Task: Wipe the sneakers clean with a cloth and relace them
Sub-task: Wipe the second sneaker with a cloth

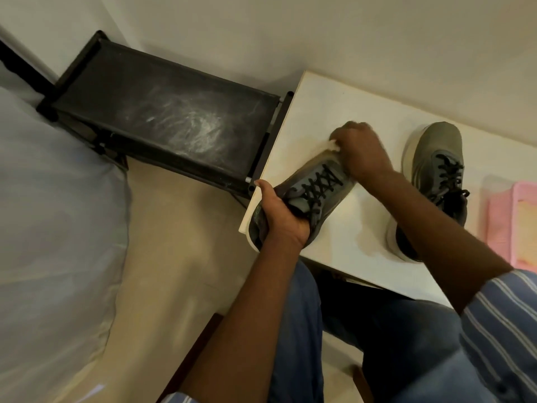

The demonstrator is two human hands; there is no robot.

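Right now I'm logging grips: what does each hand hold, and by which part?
The left hand grips the nearer sneaker at its heel and collar. The right hand holds a pale cloth bunched against that sneaker's toe.

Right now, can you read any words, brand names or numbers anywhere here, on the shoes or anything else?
None can be read.
Held sneaker: no legible logo or lettering.
Second sneaker on the white table: none visible.
Pink item at the right edge: nothing legible.
Black rack: only pale scuff marks.

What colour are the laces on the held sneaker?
Black laces, clearest in the head view.
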